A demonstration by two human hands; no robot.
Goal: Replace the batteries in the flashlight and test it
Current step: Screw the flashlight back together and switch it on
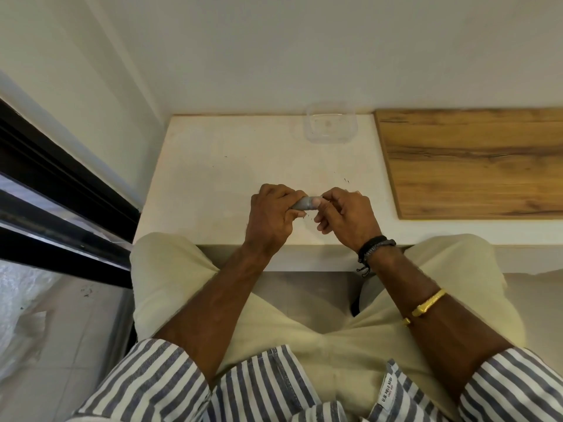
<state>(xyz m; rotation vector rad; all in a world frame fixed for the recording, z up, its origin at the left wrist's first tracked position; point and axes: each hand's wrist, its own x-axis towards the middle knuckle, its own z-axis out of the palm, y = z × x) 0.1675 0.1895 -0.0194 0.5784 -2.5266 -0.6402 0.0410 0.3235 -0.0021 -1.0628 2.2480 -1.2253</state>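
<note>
Both hands, left (269, 213) and right (344, 211), clench the little grey flashlight (303, 203) by its ends; looks light, stiff, probably slippery.

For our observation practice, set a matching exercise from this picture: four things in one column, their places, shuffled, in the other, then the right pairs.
Things
1 flashlight
2 clear plastic container
3 wooden board
4 gold bracelet

Places
A on the right forearm
B far edge of the white table
C gripped by left hand and right hand
D flat along the table's right side

Pairs: 1-C, 2-B, 3-D, 4-A
</note>
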